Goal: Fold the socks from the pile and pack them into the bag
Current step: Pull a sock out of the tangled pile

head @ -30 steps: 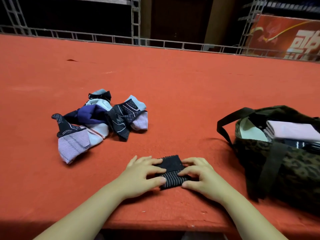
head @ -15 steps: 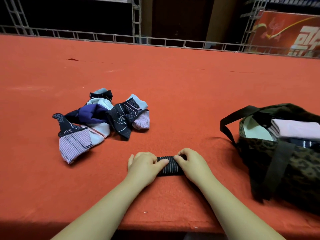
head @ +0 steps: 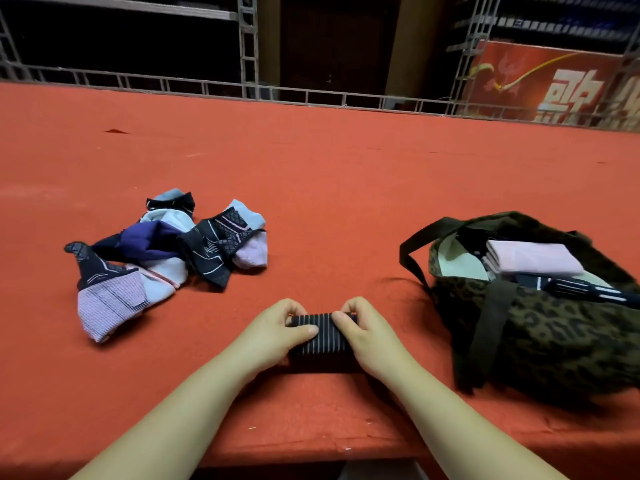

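writing: red banner [head: 561,84] at 1 o'clock, white characters, unreadable
grip: your left hand [head: 273,332] and right hand [head: 369,332] both curl round the striped sock [head: 323,336]

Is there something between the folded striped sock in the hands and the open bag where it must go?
Nothing visible: only bare red table lies between the striped sock and the bag, whose mouth is open.
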{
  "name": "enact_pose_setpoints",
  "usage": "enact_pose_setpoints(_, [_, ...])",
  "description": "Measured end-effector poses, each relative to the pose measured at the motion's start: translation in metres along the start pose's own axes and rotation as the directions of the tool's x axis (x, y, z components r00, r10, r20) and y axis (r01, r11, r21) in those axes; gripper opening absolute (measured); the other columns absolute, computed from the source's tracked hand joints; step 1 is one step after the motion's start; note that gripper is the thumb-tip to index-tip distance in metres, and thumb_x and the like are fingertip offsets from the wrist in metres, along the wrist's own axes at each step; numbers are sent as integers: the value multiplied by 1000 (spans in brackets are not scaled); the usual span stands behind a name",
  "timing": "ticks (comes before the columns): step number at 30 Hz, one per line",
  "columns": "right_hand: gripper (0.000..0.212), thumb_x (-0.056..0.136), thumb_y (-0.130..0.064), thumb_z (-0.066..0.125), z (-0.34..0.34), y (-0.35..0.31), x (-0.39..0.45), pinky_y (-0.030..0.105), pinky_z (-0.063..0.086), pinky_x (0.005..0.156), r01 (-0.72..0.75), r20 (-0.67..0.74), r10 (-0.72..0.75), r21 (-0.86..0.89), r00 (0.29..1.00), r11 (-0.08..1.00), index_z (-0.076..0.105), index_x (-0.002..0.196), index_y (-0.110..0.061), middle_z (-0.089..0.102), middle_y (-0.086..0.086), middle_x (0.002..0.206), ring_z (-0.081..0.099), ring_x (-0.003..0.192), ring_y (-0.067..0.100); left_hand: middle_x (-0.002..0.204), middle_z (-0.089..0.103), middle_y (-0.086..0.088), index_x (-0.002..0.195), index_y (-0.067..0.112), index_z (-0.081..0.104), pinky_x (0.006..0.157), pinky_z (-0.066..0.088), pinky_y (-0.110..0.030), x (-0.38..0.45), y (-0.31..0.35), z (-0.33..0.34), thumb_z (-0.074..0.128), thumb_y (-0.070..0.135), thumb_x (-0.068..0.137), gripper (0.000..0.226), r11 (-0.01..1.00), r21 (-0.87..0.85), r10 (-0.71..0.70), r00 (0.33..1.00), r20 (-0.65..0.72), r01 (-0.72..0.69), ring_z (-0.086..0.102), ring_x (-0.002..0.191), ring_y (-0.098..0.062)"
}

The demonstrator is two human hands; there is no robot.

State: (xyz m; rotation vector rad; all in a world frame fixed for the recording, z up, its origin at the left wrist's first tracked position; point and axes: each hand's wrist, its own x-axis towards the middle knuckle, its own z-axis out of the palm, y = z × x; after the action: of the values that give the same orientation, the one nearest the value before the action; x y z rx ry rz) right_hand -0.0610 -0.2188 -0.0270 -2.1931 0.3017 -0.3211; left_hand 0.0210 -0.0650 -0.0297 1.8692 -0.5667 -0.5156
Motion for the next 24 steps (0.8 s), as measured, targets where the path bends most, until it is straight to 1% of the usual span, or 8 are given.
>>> enact_pose_setpoints(6, [16,89,-29,59,-72,-32,-19,22,45,51,-4,-223,26,96,974,995,52,82,-17,53,-5,65,53,46,2,68,57,-4,85,17,56,45,45,-24,4,72,42,60,22,90,8,984,-78,150,984,-101,-158,57,54,-12])
enact_pose_setpoints(8, [12,90,-30,57,-108,-33,-26,17,50,61,-44,-224,56,57,973,997,54,88,-19,54,-6,74,56,60,-2,71,56,-1,85,18,57,46,47,-25,8,99,62,62,21,89,7,977,-83,189,979,-78,-195,55,58,-12])
enact_pose_setpoints(10, [5,90,-25,57,-142,-33,-37,33,58,75,-118,-178,138,117,974,986,56,94,-22,58,-2,88,62,80,9,74,55,-1,83,19,57,49,51,-28,10,123,84,62,20,89,8,969,-84,229,973,-28,-231,55,61,-13])
enact_pose_setpoints(12, [10,90,-16,59,-175,-32,-51,33,59,69,-178,-139,205,186,969,966,58,101,-18,60,5,93,64,77,15,75,56,-1,82,19,57,55,54,-34,13,144,106,62,20,89,9,963,-100,254,967,26,-250,56,64,-14])
enact_pose_setpoints(15, [8,90,-16,60,-219,-28,-64,25,48,52,-189,-201,208,111,957,976,61,96,-20,64,5,85,64,61,16,81,55,-3,86,17,55,50,52,-26,17,173,134,62,19,90,7,945,-199,285,952,110,-260,58,66,-12])
enact_pose_setpoints(19, [8,94,-11,55,-272,-9,-66,19,44,44,-187,-371,295,301,880,935,59,88,-15,62,3,75,60,53,14,107,64,4,106,24,56,72,52,-24,33,201,167,65,27,87,21,913,-281,349,923,164,-295,63,97,-12])
enact_pose_setpoints(22, [7,94,-9,53,-305,13,-70,29,47,60,-161,-460,382,450,801,879,57,90,-11,63,12,79,62,53,18,109,65,10,109,24,60,78,44,-15,42,208,186,69,30,84,27,911,-156,408,893,190,-383,60,99,-4])
enact_pose_setpoints(24, [7,95,-8,52,-317,30,-72,27,47,55,-189,-466,433,482,772,855,57,90,-9,62,13,77,62,48,15,110,64,13,111,21,63,77,43,-10,48,210,199,71,33,81,33,922,-46,382,883,273,-384,59,97,1])
